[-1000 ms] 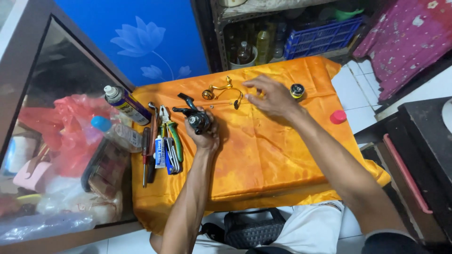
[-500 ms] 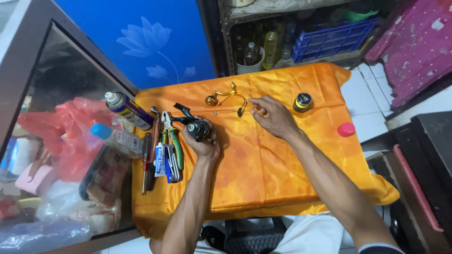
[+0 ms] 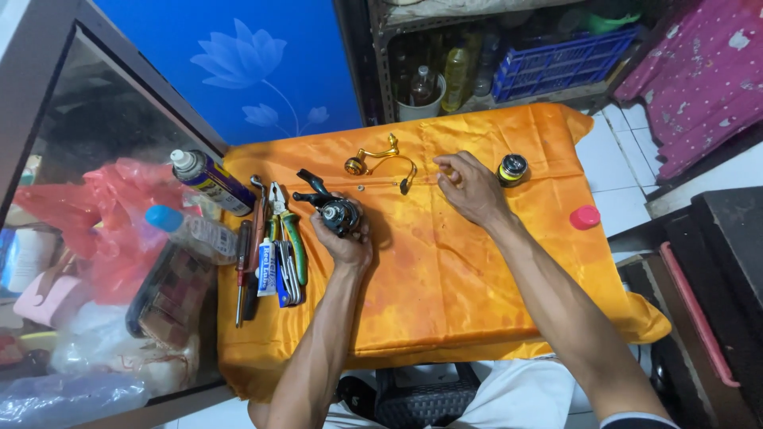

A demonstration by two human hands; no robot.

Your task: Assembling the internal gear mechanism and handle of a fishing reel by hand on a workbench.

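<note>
Fishing reel body (image 3: pixel 338 213) clamped in left hand (image 3: pixel 346 238), fingers wrapped round its underside, black stem pointing up and away from the wrist. Held just above the orange cloth (image 3: pixel 445 294), near its left-centre.

Right hand (image 3: pixel 469 187) to the right of the reel, well apart from it, fingertips pinched together; whether a small part sits between them cannot be told.

Beyond the reel: gold handle (image 3: pixel 373 155) and wire bail (image 3: pixel 401 171) lying loose on the cloth, with a small washer-like piece (image 3: pixel 360 189) just beside the reel. Further right of the reel, past the right hand: spool (image 3: pixel 513 168). Pink cap (image 3: pixel 585 217) at the cloth's right edge.

Left of the reel: pliers (image 3: pixel 284 230), screwdriver (image 3: pixel 241 274), small tube (image 3: pixel 265 266), spray can (image 3: pixel 208 181).

Judged step: reel stripped down, parts laid out, work on the body in progress. Judged next move: calls for bringing the right hand across to the reel while keeping the left-hand grip steady, and care over small loose pieces on the slippery cloth.
</note>
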